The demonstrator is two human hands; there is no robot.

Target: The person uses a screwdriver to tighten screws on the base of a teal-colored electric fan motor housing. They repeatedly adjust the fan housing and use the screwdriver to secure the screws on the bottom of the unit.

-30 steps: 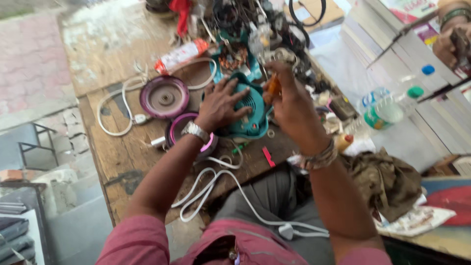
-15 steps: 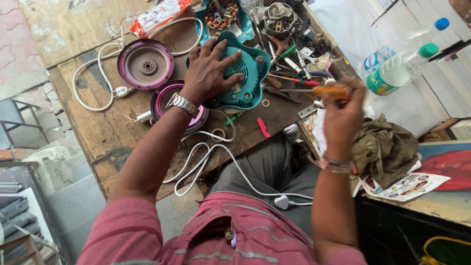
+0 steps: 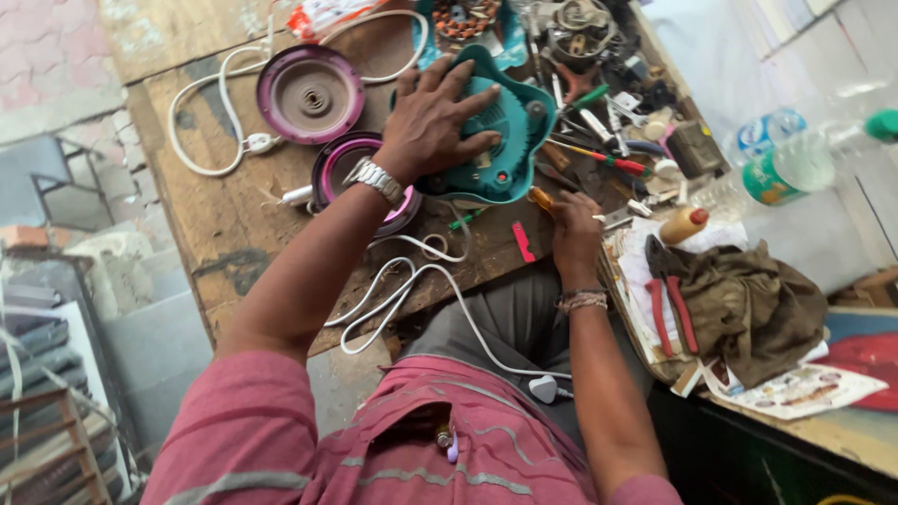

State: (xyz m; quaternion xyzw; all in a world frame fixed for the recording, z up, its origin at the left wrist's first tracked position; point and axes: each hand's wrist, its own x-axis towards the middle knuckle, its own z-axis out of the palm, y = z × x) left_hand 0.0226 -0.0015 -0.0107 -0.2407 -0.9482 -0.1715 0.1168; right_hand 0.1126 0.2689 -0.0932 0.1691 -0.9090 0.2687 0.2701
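My left hand (image 3: 432, 120), with a metal watch on the wrist, lies flat with fingers spread on a teal plastic appliance housing (image 3: 505, 145) on the wooden workbench (image 3: 224, 215). My right hand (image 3: 575, 234) sits at the bench's front edge, closed around a tool with an orange handle (image 3: 541, 198) whose tip points toward the housing. A purple round base (image 3: 346, 178) lies under my left wrist. A second purple disc (image 3: 310, 93) lies farther back.
White power cord (image 3: 412, 290) loops off the bench edge to a plug by my lap. Screwdrivers and metal parts (image 3: 599, 150) crowd the right. Red-handled pliers (image 3: 669, 313) lie on a brown rag (image 3: 748, 299). A small bottle (image 3: 683, 224) and plastic water bottles (image 3: 786, 164) lie at right.
My right hand has come down from the raised position at right to the bench's front edge, still gripping the orange-handled tool. My left hand stays on the teal housing.
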